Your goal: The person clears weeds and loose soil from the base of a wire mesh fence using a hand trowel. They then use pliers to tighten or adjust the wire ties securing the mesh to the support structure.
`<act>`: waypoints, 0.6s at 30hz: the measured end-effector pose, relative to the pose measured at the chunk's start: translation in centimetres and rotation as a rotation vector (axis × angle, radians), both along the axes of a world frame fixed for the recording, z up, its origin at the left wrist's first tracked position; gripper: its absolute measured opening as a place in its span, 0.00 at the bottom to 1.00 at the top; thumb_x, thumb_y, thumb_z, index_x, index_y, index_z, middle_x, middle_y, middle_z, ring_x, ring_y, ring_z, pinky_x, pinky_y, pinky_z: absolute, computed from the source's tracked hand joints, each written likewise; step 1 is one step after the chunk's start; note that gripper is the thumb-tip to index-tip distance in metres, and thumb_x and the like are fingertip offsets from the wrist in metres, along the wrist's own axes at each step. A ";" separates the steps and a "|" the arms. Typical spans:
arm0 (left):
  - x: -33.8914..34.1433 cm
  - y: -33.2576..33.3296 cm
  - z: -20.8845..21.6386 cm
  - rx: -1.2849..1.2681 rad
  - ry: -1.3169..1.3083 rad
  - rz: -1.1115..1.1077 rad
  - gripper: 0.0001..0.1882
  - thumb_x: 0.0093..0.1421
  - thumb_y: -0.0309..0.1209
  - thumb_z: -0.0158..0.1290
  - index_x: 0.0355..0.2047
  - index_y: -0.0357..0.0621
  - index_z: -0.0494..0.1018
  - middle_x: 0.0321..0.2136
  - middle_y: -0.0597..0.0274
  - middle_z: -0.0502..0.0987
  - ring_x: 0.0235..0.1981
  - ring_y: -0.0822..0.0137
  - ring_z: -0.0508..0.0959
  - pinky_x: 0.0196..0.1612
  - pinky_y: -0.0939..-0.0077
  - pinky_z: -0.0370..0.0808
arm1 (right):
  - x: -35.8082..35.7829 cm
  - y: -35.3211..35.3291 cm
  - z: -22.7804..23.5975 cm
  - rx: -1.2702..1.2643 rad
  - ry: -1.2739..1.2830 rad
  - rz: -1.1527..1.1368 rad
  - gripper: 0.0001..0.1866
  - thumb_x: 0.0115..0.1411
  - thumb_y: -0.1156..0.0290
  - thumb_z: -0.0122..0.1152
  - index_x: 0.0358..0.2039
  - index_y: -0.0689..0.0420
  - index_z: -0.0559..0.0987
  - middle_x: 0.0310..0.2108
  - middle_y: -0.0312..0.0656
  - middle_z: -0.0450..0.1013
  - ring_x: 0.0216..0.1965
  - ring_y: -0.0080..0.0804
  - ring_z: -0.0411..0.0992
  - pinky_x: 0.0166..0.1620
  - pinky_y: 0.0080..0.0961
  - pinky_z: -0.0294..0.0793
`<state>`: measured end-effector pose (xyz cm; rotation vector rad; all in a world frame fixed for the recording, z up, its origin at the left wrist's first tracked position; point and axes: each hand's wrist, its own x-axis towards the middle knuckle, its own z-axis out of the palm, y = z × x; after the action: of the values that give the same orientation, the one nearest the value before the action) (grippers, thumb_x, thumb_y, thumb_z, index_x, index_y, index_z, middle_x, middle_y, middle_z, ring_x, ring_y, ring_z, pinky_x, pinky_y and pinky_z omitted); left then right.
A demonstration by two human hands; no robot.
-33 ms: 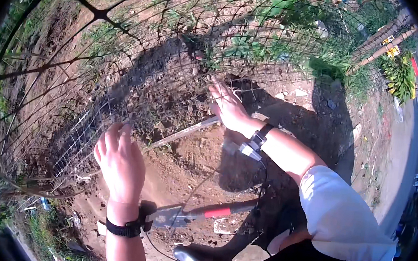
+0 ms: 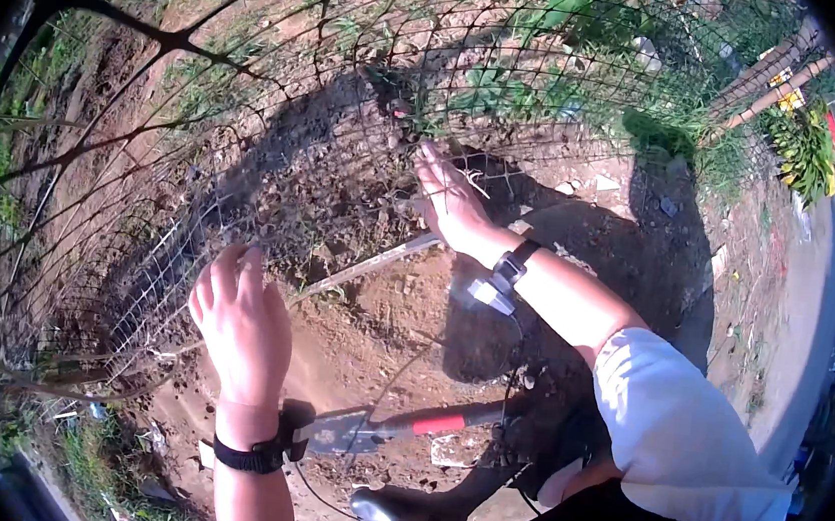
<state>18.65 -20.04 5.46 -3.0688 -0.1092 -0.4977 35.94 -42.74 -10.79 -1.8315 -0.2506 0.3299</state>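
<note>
Black plastic mesh netting [image 2: 172, 41] stretches across the upper left and over the soil. My left hand [image 2: 242, 324] is beside its lower part, back of the hand toward me. The fingers are close together and curled; their tips and whatever they hold are hidden. My right hand [image 2: 451, 202] lies farther off at the netting's near edge, fingers stretched out and pointing away. A thin pale stick [image 2: 366, 271] slants across the ground, its upper end passing at my right palm. I cannot tell whether that hand touches it.
A shovel with a red band [image 2: 439, 423] lies near my dark boot [image 2: 376, 508], its metal blade [image 2: 338, 434] toward my left wrist. Grass and weeds [image 2: 504, 93] grow beyond the netting. Bamboo poles [image 2: 781, 90] and a leafy plant [image 2: 798, 151] stand beside the road at the right.
The near netting at the upper left has shifted left and slightly down. My right hand has moved very slightly left; my left hand stays almost still.
</note>
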 end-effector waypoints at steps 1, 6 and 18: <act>0.3 -0.2 0.1 -0.005 0.016 0.017 0.19 0.54 0.27 0.48 0.48 0.41 0.68 0.47 0.55 0.69 0.49 0.53 0.67 0.53 0.58 0.59 | 0.2 1.6 1.1 0.410 0.289 -0.074 0.31 0.64 0.55 0.45 0.64 0.53 0.53 0.66 0.46 0.43 0.65 0.43 0.49 0.65 0.34 0.47; 1.7 -0.4 -0.1 0.006 0.043 0.079 0.20 0.54 0.29 0.50 0.49 0.42 0.67 0.49 0.56 0.68 0.51 0.53 0.66 0.55 0.57 0.58 | 5.4 5.2 -6.4 -0.555 -0.909 -0.244 0.38 0.57 0.43 0.47 0.64 0.44 0.52 0.68 0.35 0.40 0.67 0.36 0.42 0.57 0.66 0.46; 2.9 -1.1 -1.2 -0.047 0.026 0.101 0.19 0.52 0.28 0.50 0.47 0.39 0.70 0.48 0.55 0.70 0.50 0.53 0.68 0.56 0.55 0.58 | 6.0 5.6 -6.8 -0.493 -0.555 -0.167 0.33 0.61 0.45 0.40 0.61 0.51 0.60 0.62 0.35 0.53 0.64 0.39 0.47 0.63 0.57 0.37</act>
<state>21.59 -21.13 4.29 -3.0941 -0.2766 -0.4569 41.90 -37.14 -17.57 -2.3928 -0.4208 -0.2704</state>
